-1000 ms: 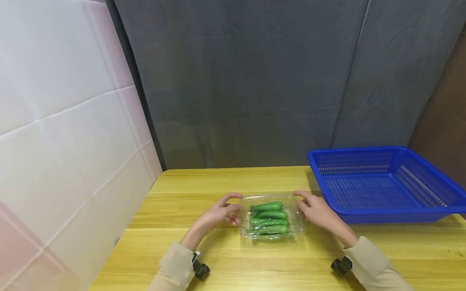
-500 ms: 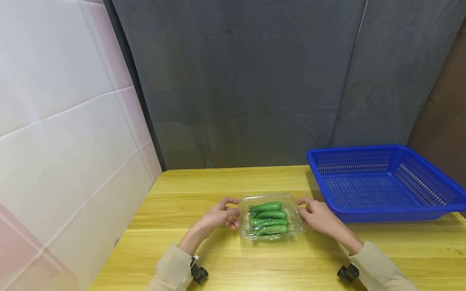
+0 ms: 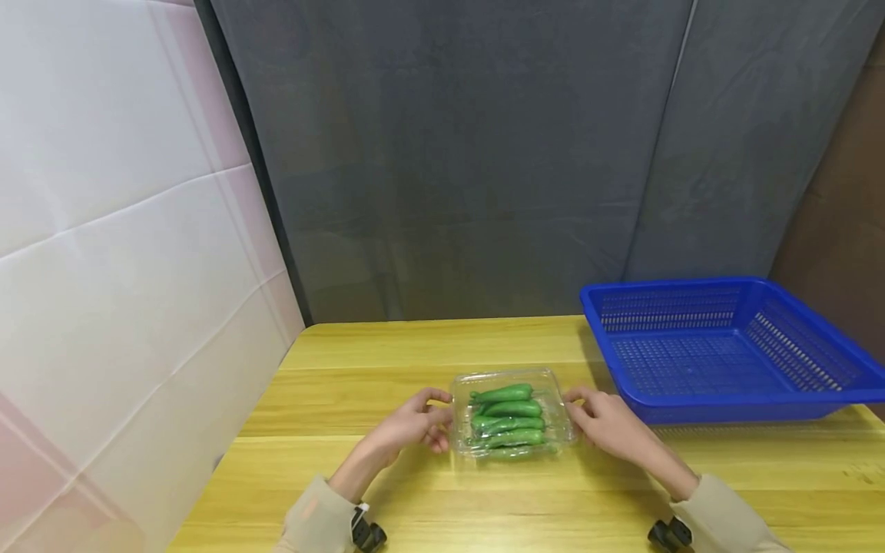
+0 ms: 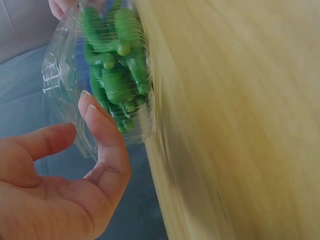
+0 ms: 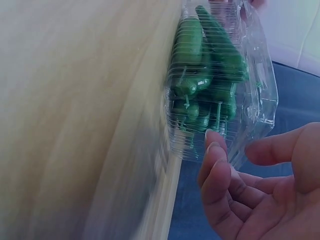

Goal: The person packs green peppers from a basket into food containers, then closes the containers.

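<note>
A clear plastic clamshell box [image 3: 558,418] with several long green peppers [image 3: 515,409] inside sits on the wooden table, its lid down. My left hand [image 3: 409,425] holds the box's left edge. In the left wrist view that left hand [image 4: 75,180] has its thumb and curled fingers on either side of the rim. At the opposite edge, my right hand [image 3: 608,424] pinches the rim. The right wrist view shows the right hand [image 5: 250,190] with its thumb on the lid side and its fingertips at the ribbed side wall.
A blue plastic basket [image 3: 698,403] with slotted walls stands on the wooden table [image 3: 387,346] to the right of the box. A grey curtain [image 3: 442,169] hangs behind the table, and a white panel [image 3: 138,269] rises along its left side.
My right hand has slid from the far right corner of the box toward me along its right edge. My left hand has shifted slightly nearer too. The box has barely moved.
</note>
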`<action>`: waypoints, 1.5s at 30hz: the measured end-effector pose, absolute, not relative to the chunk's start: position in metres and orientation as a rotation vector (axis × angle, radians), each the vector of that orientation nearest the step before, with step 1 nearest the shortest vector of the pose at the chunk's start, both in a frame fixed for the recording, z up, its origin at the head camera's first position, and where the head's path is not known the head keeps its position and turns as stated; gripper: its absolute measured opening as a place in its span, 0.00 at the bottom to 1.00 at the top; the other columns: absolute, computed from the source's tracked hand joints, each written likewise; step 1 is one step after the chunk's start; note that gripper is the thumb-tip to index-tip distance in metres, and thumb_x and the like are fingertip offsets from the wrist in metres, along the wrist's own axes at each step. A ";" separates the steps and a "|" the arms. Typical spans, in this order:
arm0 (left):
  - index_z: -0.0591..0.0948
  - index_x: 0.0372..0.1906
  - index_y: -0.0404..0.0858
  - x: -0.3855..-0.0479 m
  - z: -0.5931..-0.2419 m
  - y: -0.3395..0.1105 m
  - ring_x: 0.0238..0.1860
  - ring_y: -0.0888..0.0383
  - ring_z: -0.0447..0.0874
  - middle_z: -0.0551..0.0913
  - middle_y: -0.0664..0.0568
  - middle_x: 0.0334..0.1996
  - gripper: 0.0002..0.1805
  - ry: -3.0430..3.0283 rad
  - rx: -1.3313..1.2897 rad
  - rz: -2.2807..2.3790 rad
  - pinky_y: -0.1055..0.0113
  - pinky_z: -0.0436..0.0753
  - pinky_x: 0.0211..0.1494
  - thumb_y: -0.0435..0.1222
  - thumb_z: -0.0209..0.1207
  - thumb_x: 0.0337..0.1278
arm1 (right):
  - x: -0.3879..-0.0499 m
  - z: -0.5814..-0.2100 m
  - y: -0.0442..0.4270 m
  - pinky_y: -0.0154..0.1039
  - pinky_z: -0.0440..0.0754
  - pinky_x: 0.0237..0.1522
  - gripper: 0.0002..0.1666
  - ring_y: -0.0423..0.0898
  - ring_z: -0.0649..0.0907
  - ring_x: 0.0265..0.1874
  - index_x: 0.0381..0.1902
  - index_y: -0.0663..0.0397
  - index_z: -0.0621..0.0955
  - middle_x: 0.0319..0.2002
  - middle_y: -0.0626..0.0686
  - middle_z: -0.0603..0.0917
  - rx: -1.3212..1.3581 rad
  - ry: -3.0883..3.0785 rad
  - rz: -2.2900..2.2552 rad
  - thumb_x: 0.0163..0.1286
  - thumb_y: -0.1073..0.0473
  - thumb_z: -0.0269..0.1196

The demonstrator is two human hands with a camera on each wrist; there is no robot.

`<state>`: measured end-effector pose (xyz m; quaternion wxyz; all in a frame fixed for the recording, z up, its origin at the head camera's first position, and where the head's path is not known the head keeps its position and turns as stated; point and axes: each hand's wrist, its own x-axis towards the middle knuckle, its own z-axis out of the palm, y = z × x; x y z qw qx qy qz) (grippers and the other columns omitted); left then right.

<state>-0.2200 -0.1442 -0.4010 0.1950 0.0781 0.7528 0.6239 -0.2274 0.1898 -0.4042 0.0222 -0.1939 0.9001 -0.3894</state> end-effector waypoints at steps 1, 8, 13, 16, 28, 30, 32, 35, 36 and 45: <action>0.63 0.65 0.27 -0.219 -0.401 -0.144 0.26 0.58 0.83 0.80 0.42 0.39 0.24 2.111 0.219 1.746 0.65 0.86 0.36 0.34 0.54 0.73 | -0.226 -0.404 0.190 0.33 0.72 0.16 0.17 0.41 0.76 0.15 0.56 0.69 0.79 0.20 0.45 0.79 -0.603 2.782 -1.205 0.80 0.59 0.54; 0.63 0.66 0.25 -0.209 -0.398 -0.144 0.27 0.58 0.82 0.79 0.41 0.40 0.25 2.111 0.228 1.736 0.65 0.87 0.36 0.34 0.54 0.73 | -0.219 -0.404 0.192 0.34 0.75 0.16 0.21 0.44 0.78 0.16 0.56 0.70 0.78 0.21 0.46 0.80 -0.601 2.751 -1.205 0.81 0.56 0.54; 0.63 0.65 0.25 -0.203 -0.397 -0.143 0.27 0.58 0.82 0.79 0.42 0.40 0.25 2.106 0.230 1.736 0.65 0.87 0.36 0.34 0.55 0.72 | -0.215 -0.404 0.194 0.34 0.75 0.16 0.21 0.45 0.78 0.16 0.56 0.69 0.79 0.21 0.46 0.81 -0.608 2.738 -1.207 0.81 0.55 0.54; 0.63 0.65 0.26 -0.200 -0.398 -0.144 0.27 0.57 0.82 0.79 0.42 0.40 0.24 2.098 0.240 1.741 0.64 0.87 0.36 0.35 0.55 0.73 | -0.213 -0.404 0.194 0.33 0.73 0.16 0.20 0.44 0.78 0.16 0.55 0.68 0.79 0.21 0.46 0.81 -0.614 2.736 -1.205 0.81 0.54 0.54; 0.62 0.65 0.26 -0.187 -0.397 -0.148 0.25 0.58 0.82 0.80 0.37 0.42 0.26 2.051 0.262 1.741 0.66 0.87 0.35 0.37 0.55 0.74 | -0.204 -0.402 0.199 0.33 0.75 0.17 0.19 0.43 0.78 0.16 0.56 0.68 0.77 0.21 0.47 0.82 -0.677 2.653 -1.236 0.79 0.56 0.56; 0.63 0.65 0.27 -0.185 -0.398 -0.148 0.25 0.58 0.83 0.80 0.37 0.42 0.26 2.049 0.255 1.731 0.66 0.87 0.35 0.38 0.55 0.74 | -0.202 -0.402 0.199 0.33 0.75 0.17 0.19 0.42 0.78 0.16 0.56 0.67 0.77 0.21 0.46 0.82 -0.679 2.649 -1.239 0.79 0.55 0.56; 0.64 0.64 0.27 -0.184 -0.398 -0.149 0.26 0.58 0.83 0.80 0.37 0.43 0.25 2.044 0.252 1.720 0.66 0.87 0.35 0.39 0.56 0.74 | -0.200 -0.402 0.200 0.33 0.75 0.17 0.19 0.42 0.78 0.16 0.55 0.66 0.77 0.21 0.46 0.82 -0.680 2.643 -1.241 0.79 0.55 0.57; 0.65 0.62 0.28 -0.182 -0.398 -0.150 0.26 0.58 0.84 0.81 0.37 0.42 0.25 2.028 0.248 1.713 0.66 0.86 0.35 0.40 0.56 0.74 | -0.198 -0.403 0.201 0.33 0.75 0.18 0.18 0.40 0.77 0.16 0.54 0.65 0.78 0.20 0.44 0.80 -0.687 2.637 -1.237 0.78 0.55 0.57; 0.65 0.62 0.28 -0.181 -0.398 -0.150 0.26 0.58 0.84 0.81 0.37 0.42 0.24 2.025 0.252 1.710 0.67 0.86 0.35 0.41 0.56 0.74 | -0.197 -0.403 0.201 0.33 0.74 0.18 0.17 0.40 0.77 0.16 0.53 0.64 0.78 0.19 0.43 0.80 -0.689 2.636 -1.236 0.78 0.54 0.57; 0.70 0.56 0.28 -0.176 -0.398 -0.151 0.27 0.58 0.83 0.82 0.42 0.39 0.19 1.993 0.293 1.680 0.68 0.85 0.36 0.40 0.53 0.76 | -0.193 -0.404 0.201 0.30 0.70 0.13 0.12 0.40 0.76 0.14 0.43 0.59 0.78 0.17 0.47 0.78 -0.659 2.558 -1.272 0.78 0.54 0.58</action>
